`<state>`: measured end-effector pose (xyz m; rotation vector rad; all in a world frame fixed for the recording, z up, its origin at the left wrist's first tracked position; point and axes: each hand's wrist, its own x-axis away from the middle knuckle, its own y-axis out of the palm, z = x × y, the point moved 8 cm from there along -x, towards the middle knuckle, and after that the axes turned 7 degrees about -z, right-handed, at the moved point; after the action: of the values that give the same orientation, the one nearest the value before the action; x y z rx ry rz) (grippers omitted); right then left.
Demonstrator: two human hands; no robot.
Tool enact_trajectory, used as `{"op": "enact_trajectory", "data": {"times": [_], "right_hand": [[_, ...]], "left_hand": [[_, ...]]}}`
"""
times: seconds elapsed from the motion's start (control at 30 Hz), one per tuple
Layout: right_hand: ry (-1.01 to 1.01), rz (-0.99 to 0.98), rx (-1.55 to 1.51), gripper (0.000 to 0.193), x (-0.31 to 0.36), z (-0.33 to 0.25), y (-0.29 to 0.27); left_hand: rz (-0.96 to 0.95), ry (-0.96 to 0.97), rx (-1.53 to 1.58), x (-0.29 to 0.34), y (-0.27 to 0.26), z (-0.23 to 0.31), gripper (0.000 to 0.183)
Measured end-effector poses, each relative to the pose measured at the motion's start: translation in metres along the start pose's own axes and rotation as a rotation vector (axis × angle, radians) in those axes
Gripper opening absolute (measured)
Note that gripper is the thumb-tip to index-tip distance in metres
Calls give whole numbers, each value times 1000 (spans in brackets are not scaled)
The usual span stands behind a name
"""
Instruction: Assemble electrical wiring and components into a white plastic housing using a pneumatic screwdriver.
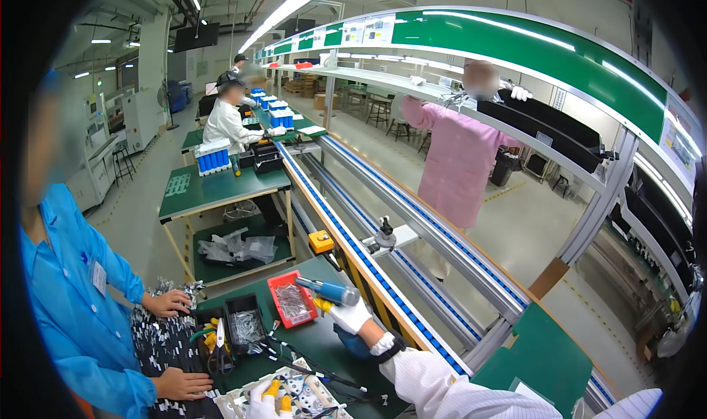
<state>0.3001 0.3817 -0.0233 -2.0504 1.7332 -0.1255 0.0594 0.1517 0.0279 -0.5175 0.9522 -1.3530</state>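
My right hand [352, 317], in a white glove with yellow fingertips, is closed around a blue powered screwdriver [328, 291]. The screwdriver's tip end points left, over the edge of a red bin [292, 301] of small metal screws or pins. At the lower edge, my left hand [265, 402], gloved the same way, is at a white assembly [313, 389] with black cables and connectors. Its fingers look bent together; what they hold, if anything, is hidden. Black cables [313, 364] trail across the green bench top beside the assembly.
A black bin [245, 325] of metal parts and scissors [219, 345] stand left of the red bin. A person in blue [88, 294] rests both hands on many black cables [166, 345]. A conveyor rail [361, 253] and a yellow box [320, 241] lie beyond. A person in pink [458, 157] stands across.
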Motion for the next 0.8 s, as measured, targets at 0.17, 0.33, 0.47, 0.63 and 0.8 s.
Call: {"op": "enact_trajectory", "data": {"times": [0.17, 0.33, 0.47, 0.63, 0.8], "right_hand": [[-23, -81, -320, 32, 59, 24, -16], [54, 220, -472, 31, 116, 35, -49], [173, 392, -278, 26, 124, 55, -50], [-2, 276, -120, 24, 67, 33, -22], [91, 205, -1, 35, 18, 43, -10]], "left_hand": [[-26, -2, 18, -2, 8, -3, 41], [-31, 5, -7, -1, 7, 0, 41], [-50, -20, -15, -3, 6, 1, 40], [-43, -11, -24, -2, 2, -1, 39], [-22, 26, -4, -1, 3, 2, 39]]}}
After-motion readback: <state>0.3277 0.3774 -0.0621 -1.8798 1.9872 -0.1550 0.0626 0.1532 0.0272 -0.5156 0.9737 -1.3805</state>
